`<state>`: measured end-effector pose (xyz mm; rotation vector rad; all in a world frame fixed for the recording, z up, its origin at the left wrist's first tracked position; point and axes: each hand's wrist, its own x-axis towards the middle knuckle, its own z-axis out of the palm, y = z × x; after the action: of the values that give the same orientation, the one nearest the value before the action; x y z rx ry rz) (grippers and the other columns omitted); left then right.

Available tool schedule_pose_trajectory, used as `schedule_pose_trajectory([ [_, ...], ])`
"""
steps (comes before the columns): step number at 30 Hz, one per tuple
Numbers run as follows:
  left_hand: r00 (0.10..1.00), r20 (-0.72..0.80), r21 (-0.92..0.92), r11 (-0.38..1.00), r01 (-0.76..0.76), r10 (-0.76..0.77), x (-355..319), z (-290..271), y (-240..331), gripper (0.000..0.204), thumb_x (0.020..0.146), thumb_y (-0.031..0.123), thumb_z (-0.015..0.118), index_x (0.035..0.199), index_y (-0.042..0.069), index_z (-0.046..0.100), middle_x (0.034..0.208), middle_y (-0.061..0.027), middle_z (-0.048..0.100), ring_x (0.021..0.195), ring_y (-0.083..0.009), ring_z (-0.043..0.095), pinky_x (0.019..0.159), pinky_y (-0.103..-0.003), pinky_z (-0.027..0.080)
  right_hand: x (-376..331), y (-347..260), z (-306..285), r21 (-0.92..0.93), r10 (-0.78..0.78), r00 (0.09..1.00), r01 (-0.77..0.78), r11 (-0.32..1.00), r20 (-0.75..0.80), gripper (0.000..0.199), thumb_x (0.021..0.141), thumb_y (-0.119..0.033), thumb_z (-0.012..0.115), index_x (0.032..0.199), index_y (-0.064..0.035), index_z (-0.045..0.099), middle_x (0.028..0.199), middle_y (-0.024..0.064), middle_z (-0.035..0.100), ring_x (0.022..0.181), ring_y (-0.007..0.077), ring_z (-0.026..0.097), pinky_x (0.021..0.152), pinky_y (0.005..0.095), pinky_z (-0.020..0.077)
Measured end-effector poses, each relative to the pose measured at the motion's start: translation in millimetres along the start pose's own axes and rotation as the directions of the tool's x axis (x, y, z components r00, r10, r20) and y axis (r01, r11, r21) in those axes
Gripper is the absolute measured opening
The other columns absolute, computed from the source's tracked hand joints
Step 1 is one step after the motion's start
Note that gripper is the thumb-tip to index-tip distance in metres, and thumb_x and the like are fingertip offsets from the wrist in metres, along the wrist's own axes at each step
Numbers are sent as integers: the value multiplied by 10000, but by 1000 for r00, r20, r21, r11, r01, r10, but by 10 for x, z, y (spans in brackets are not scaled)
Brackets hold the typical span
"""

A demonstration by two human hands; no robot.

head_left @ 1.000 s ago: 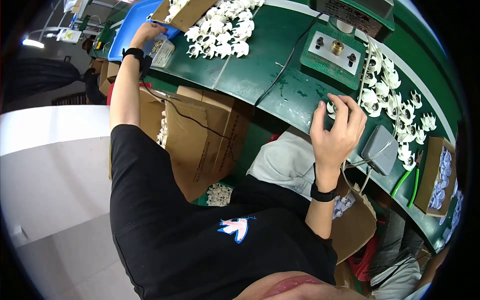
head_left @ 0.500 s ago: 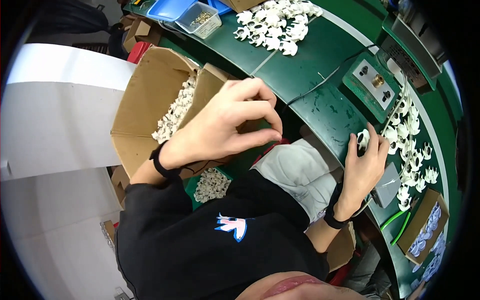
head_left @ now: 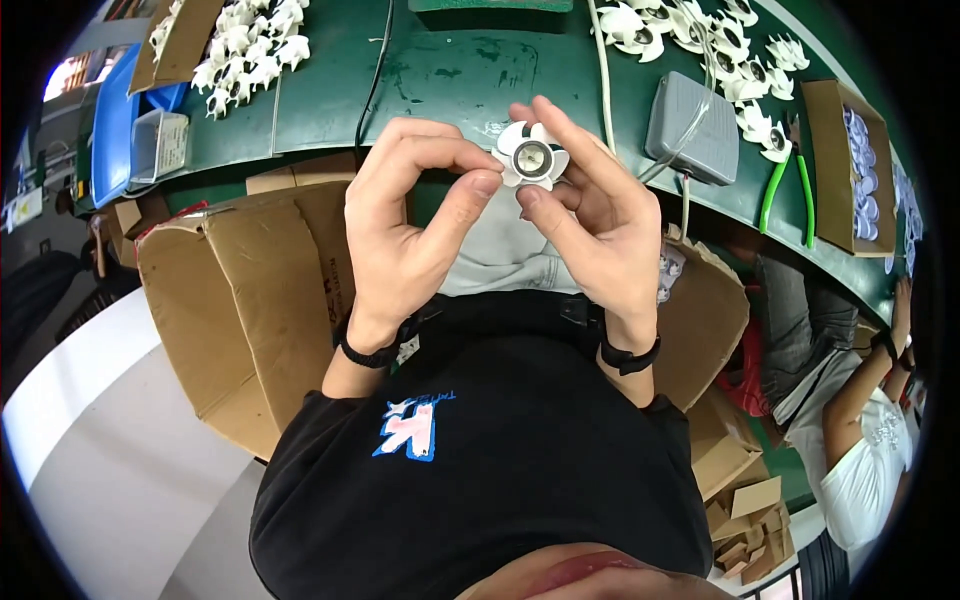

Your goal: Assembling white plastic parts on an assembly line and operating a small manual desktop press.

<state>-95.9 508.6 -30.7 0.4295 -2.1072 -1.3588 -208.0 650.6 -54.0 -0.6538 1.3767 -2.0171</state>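
Closest in, a big brown cardboard box (head_left: 250, 300) stands open at the person's left side, flaps up, and from here its inside can't be made out. Another open cardboard box (head_left: 705, 320) sits at the right hip, with pale pieces just showing at its rim.

Up to the middle now: both hands are raised together in front of the body, just short of the green surface (head_left: 440, 80). The small white fan wheel (head_left: 532, 160), petal-shaped blades around a round metal hub, is pinched between them. The left hand (head_left: 410, 230) has thumb and forefinger narrowed onto the wheel's left edge, thumb tip touching a blade. The right hand (head_left: 590, 215) cups it from behind and below, thumb under the hub, fingers rising past the blades.

Beyond, on the surface: a grey pedal (head_left: 690, 125) to the right, green-handled pliers (head_left: 785, 190) just beside it. Far right, a shallow cardboard tray (head_left: 835, 165) holds a row of pale round parts. Far left, a clear plastic tub (head_left: 158, 145) sits in front of a blue bin (head_left: 110, 130), contents unclear. White wheels lie heaped loose at top left (head_left: 250, 50) and top right (head_left: 700, 30).
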Motion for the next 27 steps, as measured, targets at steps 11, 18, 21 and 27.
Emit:
schedule_pose_trajectory([
  [11, 996, -77, 67, 997, -33, 38, -77, 47, 33, 160, 776, 22, 864, 910, 40, 779, 885, -58, 687, 804, -175, 659, 725, -295, 527, 0, -14, 148, -633, -529, 837, 488, 601, 142, 559, 759, 133, 762, 1301, 8, 702, 1176, 176, 736, 966, 268, 745, 786, 319, 630],
  [18, 965, -88, 237, 946, -220, 246, -79, -4, -49, 206, 733, 27, 891, 907, 56, 783, 861, -38, 698, 788, -187, 653, 714, -299, 522, -11, 11, 172, -652, -568, 806, 523, 549, 168, 519, 765, 102, 801, 1270, 26, 710, 1210, 167, 749, 1021, 264, 750, 811, 324, 624],
  [21, 946, -71, 270, 919, -287, 316, -47, -6, -123, 216, 722, 33, 897, 905, 63, 785, 853, -32, 702, 783, -188, 649, 719, -302, 518, -14, 3, 190, -650, -558, 818, 500, 572, 139, 507, 770, 97, 805, 1263, 30, 706, 1212, 172, 748, 1035, 273, 750, 821, 327, 623],
  [27, 931, -71, 296, 899, -323, 358, -23, -24, -168, 229, 705, 51, 907, 899, 75, 789, 837, -26, 698, 772, -190, 637, 749, -327, 508, -3, 26, 196, -664, -560, 816, 499, 557, 143, 511, 776, 104, 801, 1271, 27, 701, 1207, 168, 750, 1040, 275, 747, 829, 328, 616],
])
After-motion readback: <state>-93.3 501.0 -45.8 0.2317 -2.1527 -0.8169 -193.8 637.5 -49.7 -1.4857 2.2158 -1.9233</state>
